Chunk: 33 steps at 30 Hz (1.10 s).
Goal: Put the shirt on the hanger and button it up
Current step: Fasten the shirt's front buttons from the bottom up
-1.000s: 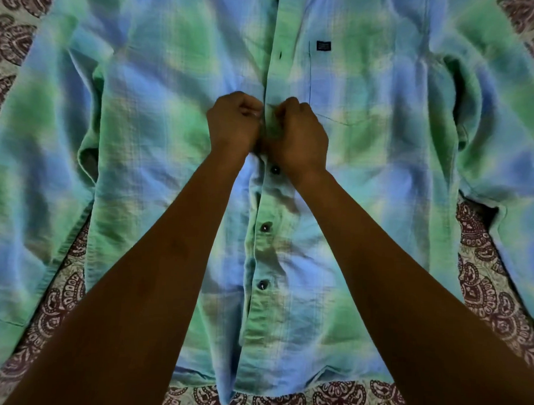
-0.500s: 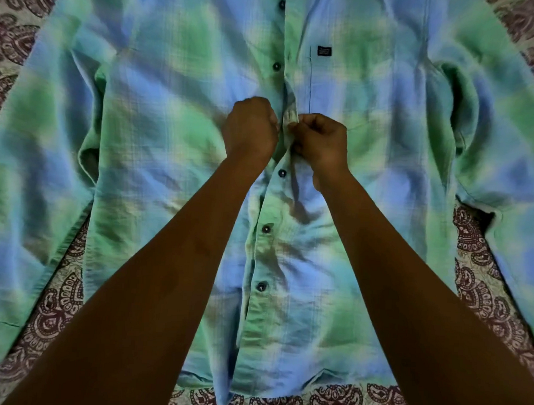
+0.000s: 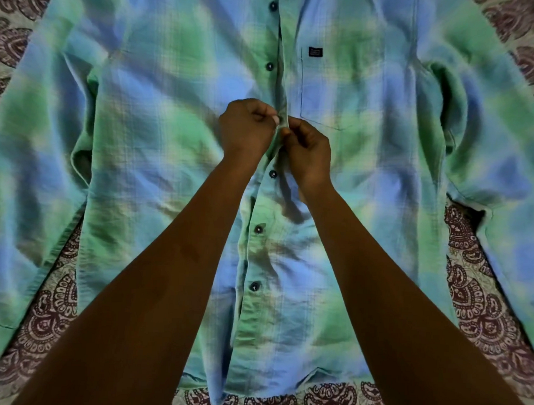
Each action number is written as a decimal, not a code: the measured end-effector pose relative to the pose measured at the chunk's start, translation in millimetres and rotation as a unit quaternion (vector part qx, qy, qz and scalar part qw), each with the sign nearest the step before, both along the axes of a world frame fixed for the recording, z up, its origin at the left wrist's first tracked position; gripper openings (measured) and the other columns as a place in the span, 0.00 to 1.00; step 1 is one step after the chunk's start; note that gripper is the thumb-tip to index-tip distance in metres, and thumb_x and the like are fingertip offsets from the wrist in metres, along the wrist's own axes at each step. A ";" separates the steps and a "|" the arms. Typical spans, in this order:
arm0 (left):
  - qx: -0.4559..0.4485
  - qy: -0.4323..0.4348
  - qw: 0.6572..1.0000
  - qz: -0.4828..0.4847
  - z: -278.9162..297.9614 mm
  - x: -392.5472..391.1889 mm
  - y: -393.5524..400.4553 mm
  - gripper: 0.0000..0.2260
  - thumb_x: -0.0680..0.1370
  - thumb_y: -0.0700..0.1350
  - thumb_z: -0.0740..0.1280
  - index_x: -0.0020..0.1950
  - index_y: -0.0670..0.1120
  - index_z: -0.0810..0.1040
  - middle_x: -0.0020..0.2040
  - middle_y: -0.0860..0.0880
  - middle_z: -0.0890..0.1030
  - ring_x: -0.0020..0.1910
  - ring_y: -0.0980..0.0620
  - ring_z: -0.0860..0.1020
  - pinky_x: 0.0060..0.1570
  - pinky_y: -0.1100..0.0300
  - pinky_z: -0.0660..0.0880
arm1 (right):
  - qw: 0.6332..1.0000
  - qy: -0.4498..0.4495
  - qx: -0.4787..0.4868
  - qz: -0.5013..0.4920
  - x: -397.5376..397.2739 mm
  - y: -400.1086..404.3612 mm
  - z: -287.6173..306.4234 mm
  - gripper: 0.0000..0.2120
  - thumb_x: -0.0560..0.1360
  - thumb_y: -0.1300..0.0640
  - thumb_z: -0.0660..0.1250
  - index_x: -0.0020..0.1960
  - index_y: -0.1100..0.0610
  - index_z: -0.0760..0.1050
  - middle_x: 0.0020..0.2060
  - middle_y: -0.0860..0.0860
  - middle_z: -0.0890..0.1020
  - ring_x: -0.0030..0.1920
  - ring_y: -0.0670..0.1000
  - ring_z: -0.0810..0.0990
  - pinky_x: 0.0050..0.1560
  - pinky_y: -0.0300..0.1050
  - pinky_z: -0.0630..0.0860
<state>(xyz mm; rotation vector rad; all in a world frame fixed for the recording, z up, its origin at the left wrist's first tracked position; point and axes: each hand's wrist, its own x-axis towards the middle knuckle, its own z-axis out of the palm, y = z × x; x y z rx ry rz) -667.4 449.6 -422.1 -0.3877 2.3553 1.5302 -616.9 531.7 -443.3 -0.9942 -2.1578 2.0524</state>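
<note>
Shirt (image 3: 170,143), green and blue plaid, lies front-up and spread flat on a patterned cloth (image 3: 484,303), its sleeves splayed to either side. Left hand (image 3: 246,129) and right hand (image 3: 307,152) meet knuckle to knuckle over the placket (image 3: 281,89), both with fingers curled. The left hand pinches the edge of the left front panel between thumb and fingers; the right hand pinches the overlapping placket edge just beside it. The cloth between the two hands is lifted into a small ridge; whether a button sits inside the pinch cannot be told.

Nearer the person than the hands, three dark buttons are fastened along the placket: one (image 3: 273,173) just below the wrists, a second (image 3: 259,229) between the forearms, and a third (image 3: 255,286) toward the hem. Beyond the hands, two buttons (image 3: 269,66) sit exposed on the left panel, beside the placket edge and not covered by it. A chest pocket (image 3: 325,91) with a small dark label (image 3: 315,52) lies beyond and to the right of the right hand. No part of the hanger can be made out in this view.
</note>
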 end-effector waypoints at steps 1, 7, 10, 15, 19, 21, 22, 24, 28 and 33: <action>-0.001 0.001 1.000 -0.001 -0.2 1.2 -0.6 0.12 0.70 0.36 0.68 0.31 0.52 0.78 0.38 0.43 0.84 0.43 0.43 0.83 0.51 0.48 0.80 | 1.000 -0.001 -0.008 0.000 -0.2 0.8 0.9 0.10 0.75 0.62 0.62 0.46 0.51 0.81 0.43 0.51 0.84 0.47 0.52 0.82 0.59 0.55 0.76; 0.008 -0.016 1.000 0.007 1.1 -0.3 -4.7 0.12 0.71 0.35 0.69 0.33 0.51 0.79 0.34 0.48 0.81 0.41 0.45 0.83 0.50 0.50 0.80 | 0.996 -0.014 -0.083 -0.023 -6.9 5.0 2.1 0.08 0.75 0.65 0.63 0.47 0.62 0.81 0.44 0.59 0.83 0.50 0.59 0.81 0.61 0.58 0.75; 0.003 -0.014 1.000 -0.004 4.8 -1.7 -2.9 0.06 0.71 0.36 0.69 0.38 0.46 0.82 0.34 0.48 0.81 0.37 0.47 0.82 0.50 0.51 0.81 | 0.988 -0.006 -0.142 -0.055 -5.8 6.2 6.5 0.08 0.75 0.67 0.63 0.45 0.60 0.81 0.41 0.58 0.82 0.48 0.58 0.81 0.60 0.53 0.76; -0.025 -0.003 0.999 -0.020 9.4 -5.9 2.0 0.03 0.71 0.38 0.70 0.42 0.43 0.83 0.39 0.45 0.83 0.41 0.47 0.82 0.52 0.51 0.80 | 0.980 -0.014 -0.196 -0.037 -7.2 18.5 15.3 0.11 0.75 0.66 0.60 0.41 0.58 0.80 0.33 0.51 0.82 0.36 0.48 0.81 0.44 0.39 0.79; -0.022 -0.004 0.999 -0.040 11.1 -4.8 2.5 0.07 0.71 0.37 0.70 0.35 0.47 0.81 0.35 0.47 0.81 0.41 0.48 0.82 0.53 0.51 0.79 | 0.981 -0.038 -0.187 -0.029 -10.6 19.4 14.9 0.09 0.75 0.66 0.63 0.40 0.58 0.79 0.31 0.51 0.82 0.35 0.49 0.79 0.42 0.38 0.78; -0.023 -0.008 0.999 -0.027 11.4 -5.7 2.8 0.06 0.71 0.35 0.68 0.38 0.45 0.82 0.39 0.45 0.83 0.44 0.45 0.82 0.53 0.51 0.79 | 0.983 -0.022 -0.182 -0.028 -9.9 18.3 14.1 0.08 0.73 0.67 0.67 0.38 0.57 0.79 0.28 0.48 0.82 0.35 0.49 0.79 0.44 0.39 0.78; -0.026 -0.009 0.999 -0.019 11.4 -6.1 2.8 0.06 0.71 0.34 0.68 0.42 0.42 0.83 0.42 0.42 0.83 0.45 0.44 0.83 0.53 0.51 0.79 | 0.984 -0.016 -0.175 -0.035 -9.7 16.5 13.0 0.08 0.72 0.67 0.68 0.37 0.57 0.80 0.29 0.48 0.82 0.36 0.49 0.79 0.45 0.40 0.78; -0.024 -0.019 0.999 -0.008 12.6 -5.5 1.7 0.07 0.72 0.33 0.67 0.46 0.40 0.82 0.43 0.43 0.83 0.41 0.45 0.82 0.52 0.52 0.80 | 0.988 -0.002 -0.144 -0.056 -8.3 10.2 11.0 0.07 0.70 0.67 0.70 0.36 0.57 0.80 0.32 0.51 0.82 0.38 0.50 0.80 0.50 0.45 0.78; 0.067 -0.089 0.993 0.042 16.1 -0.4 -3.0 0.09 0.72 0.33 0.65 0.35 0.43 0.79 0.33 0.48 0.79 0.32 0.51 0.78 0.44 0.58 0.80 | 0.997 0.013 -0.014 -0.080 -4.1 -9.1 3.5 0.07 0.68 0.61 0.73 0.37 0.49 0.79 0.34 0.48 0.82 0.39 0.48 0.81 0.51 0.49 0.79; 0.147 -0.152 0.974 0.080 17.6 -1.5 -3.6 0.08 0.73 0.37 0.70 0.34 0.44 0.78 0.20 0.53 0.73 0.26 0.55 0.68 0.28 0.64 0.69 | 0.985 0.006 0.149 -0.092 0.8 -26.4 4.7 0.03 0.71 0.53 0.71 0.44 0.50 0.78 0.33 0.41 0.80 0.36 0.41 0.79 0.36 0.30 0.70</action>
